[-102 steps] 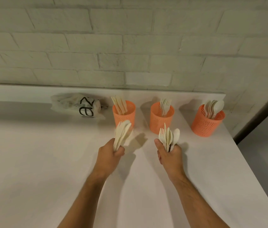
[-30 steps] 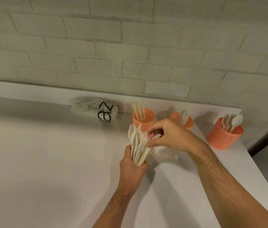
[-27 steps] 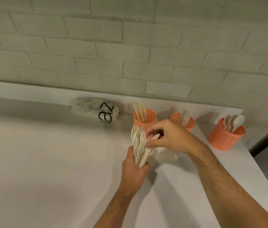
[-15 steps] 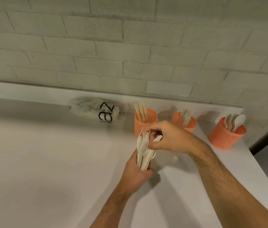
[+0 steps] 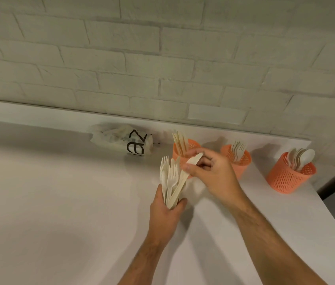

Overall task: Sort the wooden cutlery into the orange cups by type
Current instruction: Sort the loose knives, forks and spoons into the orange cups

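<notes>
Pinching one knife (image 5: 193,160) free with right hand (image 5: 211,173), lifted since a moment ago. Left hand (image 5: 165,210) clutching mixed bundle (image 5: 171,179). Bound for knife cup (image 5: 185,150), probably.

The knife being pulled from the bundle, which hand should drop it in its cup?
Probably the right hand: it already pinches the knife beside the knife cup, while the left hand grips the bundle.

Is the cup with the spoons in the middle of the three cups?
No, the cup with spoons stands farthest right, while the middle cup holds forks.
</notes>
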The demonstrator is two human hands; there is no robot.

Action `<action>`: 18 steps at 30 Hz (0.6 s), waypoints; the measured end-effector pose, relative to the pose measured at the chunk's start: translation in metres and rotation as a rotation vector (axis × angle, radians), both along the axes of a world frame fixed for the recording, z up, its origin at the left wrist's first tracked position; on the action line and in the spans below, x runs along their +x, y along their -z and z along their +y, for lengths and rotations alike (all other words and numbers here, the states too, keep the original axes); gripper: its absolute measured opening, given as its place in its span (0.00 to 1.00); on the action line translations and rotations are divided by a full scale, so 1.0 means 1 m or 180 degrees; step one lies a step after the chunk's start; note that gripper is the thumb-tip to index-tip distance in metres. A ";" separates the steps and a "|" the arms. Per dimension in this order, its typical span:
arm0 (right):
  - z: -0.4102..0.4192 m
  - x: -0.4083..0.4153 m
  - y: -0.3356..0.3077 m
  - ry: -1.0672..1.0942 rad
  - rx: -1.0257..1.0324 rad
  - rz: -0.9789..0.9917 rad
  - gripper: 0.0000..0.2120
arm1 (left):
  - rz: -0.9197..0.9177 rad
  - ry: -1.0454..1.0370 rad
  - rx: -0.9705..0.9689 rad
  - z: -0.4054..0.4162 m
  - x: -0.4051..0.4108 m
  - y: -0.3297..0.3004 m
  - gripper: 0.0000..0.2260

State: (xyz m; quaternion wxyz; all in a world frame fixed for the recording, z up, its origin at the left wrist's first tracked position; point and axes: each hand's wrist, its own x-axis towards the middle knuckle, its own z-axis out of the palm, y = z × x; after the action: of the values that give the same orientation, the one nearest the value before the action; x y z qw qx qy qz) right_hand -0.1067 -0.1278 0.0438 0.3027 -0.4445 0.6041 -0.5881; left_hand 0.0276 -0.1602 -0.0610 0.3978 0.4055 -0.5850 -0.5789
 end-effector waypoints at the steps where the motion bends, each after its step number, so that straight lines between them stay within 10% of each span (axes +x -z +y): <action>1: -0.004 -0.003 -0.006 0.0177 -0.0192 -0.0010 0.14 | -0.0031 -0.0081 -0.0017 -0.002 0.001 0.003 0.18; 8: -0.056 -0.061 -0.065 0.1049 -0.1192 0.0771 0.16 | 0.0046 -0.0311 -0.0211 -0.013 -0.006 0.005 0.07; 18: -0.108 -0.088 0.014 0.0284 0.0148 0.2275 0.16 | -0.0001 -0.0171 0.0032 -0.013 -0.006 0.024 0.04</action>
State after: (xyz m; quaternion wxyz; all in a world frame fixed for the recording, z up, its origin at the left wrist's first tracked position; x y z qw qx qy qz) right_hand -0.1951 -0.2355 0.0302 0.0565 -0.5881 0.7039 -0.3943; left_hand 0.0218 -0.1730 -0.0848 0.4111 0.4232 -0.5710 -0.5708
